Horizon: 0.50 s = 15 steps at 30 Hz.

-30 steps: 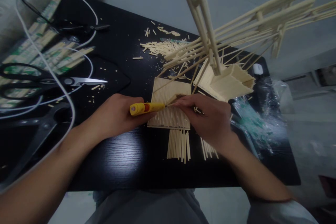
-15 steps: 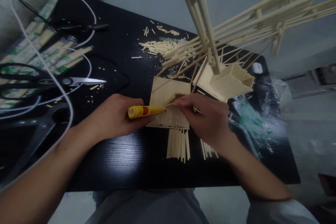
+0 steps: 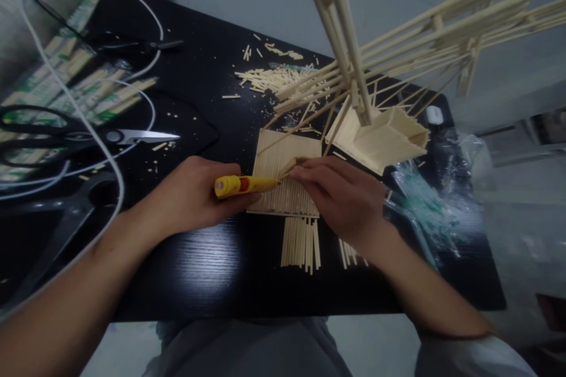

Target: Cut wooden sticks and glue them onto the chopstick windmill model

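My left hand (image 3: 210, 191) is wrapped round a yellow glue gun (image 3: 241, 184), its nozzle pointing right over a flat panel of wooden sticks (image 3: 269, 156). The fingers of my right hand (image 3: 342, 191) are closed on a small piece made of wooden sticks (image 3: 289, 166), close to the nozzle tip. Part of that piece is hidden behind my fingers. Both hands are above the panel, which lies on the black table (image 3: 145, 283). A row of loose sticks (image 3: 300, 244) lies just below the panel's near edge.
A tall stick framework (image 3: 349, 65) rises at the right, beside a hexagonal stick box (image 3: 389, 135). Scissors (image 3: 119, 136), pliers (image 3: 154, 45), wrapped stick bundles (image 3: 79, 70) and a looping white cable (image 3: 75, 106) fill the left. Cut stick pieces (image 3: 283, 79) lie behind; plastic wrapping (image 3: 424, 200) lies right.
My right fingers have shifted very slightly, and the small stick piece is tilted a little differently near the nozzle. The glue gun has barely moved.
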{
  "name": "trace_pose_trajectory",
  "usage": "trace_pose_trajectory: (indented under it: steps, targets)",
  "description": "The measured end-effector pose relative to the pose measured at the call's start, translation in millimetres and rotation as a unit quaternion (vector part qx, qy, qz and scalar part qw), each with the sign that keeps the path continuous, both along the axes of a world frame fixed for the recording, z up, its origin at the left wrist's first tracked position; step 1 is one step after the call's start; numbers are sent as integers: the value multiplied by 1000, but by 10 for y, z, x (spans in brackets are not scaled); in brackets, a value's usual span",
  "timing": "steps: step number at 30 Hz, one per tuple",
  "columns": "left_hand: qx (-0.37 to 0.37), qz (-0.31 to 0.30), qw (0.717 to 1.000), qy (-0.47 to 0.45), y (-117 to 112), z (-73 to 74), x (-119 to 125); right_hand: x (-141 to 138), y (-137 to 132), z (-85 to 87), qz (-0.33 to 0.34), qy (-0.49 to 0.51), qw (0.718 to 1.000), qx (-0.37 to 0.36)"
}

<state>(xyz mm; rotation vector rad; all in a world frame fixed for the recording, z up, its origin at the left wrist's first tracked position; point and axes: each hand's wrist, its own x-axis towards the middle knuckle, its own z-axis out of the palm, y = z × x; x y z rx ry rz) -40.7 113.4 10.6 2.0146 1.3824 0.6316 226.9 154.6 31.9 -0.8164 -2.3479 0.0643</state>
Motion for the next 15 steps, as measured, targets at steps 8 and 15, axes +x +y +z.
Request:
trace_pose_trajectory:
  steps: [8, 15]
  targets:
    - [14, 73, 997, -17, -3, 13, -10, -11, 63, 51, -18, -8, 998, 62]
    - [6, 72, 997, -27, -13, -20, 11, 19, 80, 5, 12, 11, 999, 44]
